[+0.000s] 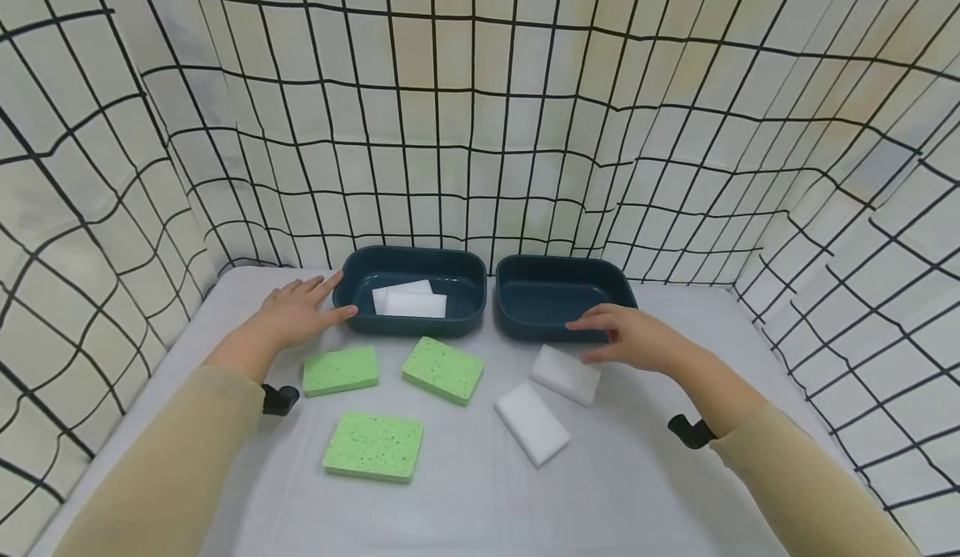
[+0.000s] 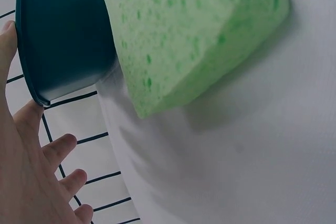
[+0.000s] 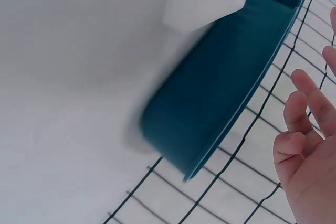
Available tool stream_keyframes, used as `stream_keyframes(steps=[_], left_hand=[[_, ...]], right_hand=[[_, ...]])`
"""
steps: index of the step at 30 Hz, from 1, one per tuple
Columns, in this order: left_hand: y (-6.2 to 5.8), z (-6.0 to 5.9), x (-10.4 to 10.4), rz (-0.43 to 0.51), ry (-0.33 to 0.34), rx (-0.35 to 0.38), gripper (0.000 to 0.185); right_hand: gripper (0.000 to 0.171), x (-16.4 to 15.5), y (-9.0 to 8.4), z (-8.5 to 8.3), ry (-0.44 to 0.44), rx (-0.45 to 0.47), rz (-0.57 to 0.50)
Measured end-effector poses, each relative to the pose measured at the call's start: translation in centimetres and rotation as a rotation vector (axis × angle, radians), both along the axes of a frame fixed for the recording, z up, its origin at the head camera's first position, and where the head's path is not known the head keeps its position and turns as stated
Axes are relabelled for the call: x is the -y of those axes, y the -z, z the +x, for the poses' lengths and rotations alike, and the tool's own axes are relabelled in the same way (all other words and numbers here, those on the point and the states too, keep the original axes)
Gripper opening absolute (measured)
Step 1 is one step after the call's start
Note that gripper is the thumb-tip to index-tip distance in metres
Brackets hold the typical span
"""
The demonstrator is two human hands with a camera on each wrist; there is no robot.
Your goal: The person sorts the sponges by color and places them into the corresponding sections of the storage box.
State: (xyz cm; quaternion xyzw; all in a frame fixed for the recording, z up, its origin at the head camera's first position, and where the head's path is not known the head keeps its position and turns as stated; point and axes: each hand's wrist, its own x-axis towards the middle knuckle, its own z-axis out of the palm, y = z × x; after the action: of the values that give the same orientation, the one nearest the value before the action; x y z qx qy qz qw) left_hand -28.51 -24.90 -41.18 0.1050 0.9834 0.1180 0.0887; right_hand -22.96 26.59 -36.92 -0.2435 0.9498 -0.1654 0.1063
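Observation:
My left hand [image 1: 294, 315] rests its thumb and index finger at the left end of a dark blue tray [image 1: 410, 325], fingers spread. Inside that tray lie two white sponges [image 1: 415, 305], one overlapping the other. Over the front right corner of a second dark blue tray [image 1: 525, 333] hovers my right hand [image 1: 637, 336], fingers loosely bent and holding nothing. Its thumb reaches toward a white sponge [image 1: 562, 373] lying in front of that tray. Another white sponge [image 1: 532, 424] lies nearer to me. In the left wrist view, a speckled green sponge [image 2: 173, 40] appears close beside the left tray.
Three green sponges lie on the white tabletop [image 1: 480, 507]: one by the left hand [image 1: 341, 370], one in the middle [image 1: 443, 370], one nearer [image 1: 373, 447]. A black wire grid [image 1: 472, 90] encloses the back and sides, rising right behind the trays.

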Motion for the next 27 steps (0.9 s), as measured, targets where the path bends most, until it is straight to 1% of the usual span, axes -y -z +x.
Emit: stream_keyframes(steps=[2,7,13,20,27], left_hand=[[0.1,0.0,0.1,-0.002,0.004,0.0,0.098],[0.3,0.0,0.2,-0.006,0.009,0.016,0.098],[0.2,0.0,0.1,-0.004,0.009,0.013,0.098],[0.1,0.0,0.0,-0.01,0.01,0.009,0.1],[-0.3,0.1,0.0,-0.01,0.001,0.012,0.098]], right_hand=[[0.054,-0.6,0.2,0.4,0.01,-0.001,0.005],[0.053,-1.3,1.1,1.2,0.001,-0.013,0.04],[0.056,-1.4,2.9,1.7,0.022,0.021,0.061],[0.062,-1.4,4.5,1.9,0.029,0.027,0.086],[0.062,-1.0,5.2,1.8,0.006,-0.011,0.101]])
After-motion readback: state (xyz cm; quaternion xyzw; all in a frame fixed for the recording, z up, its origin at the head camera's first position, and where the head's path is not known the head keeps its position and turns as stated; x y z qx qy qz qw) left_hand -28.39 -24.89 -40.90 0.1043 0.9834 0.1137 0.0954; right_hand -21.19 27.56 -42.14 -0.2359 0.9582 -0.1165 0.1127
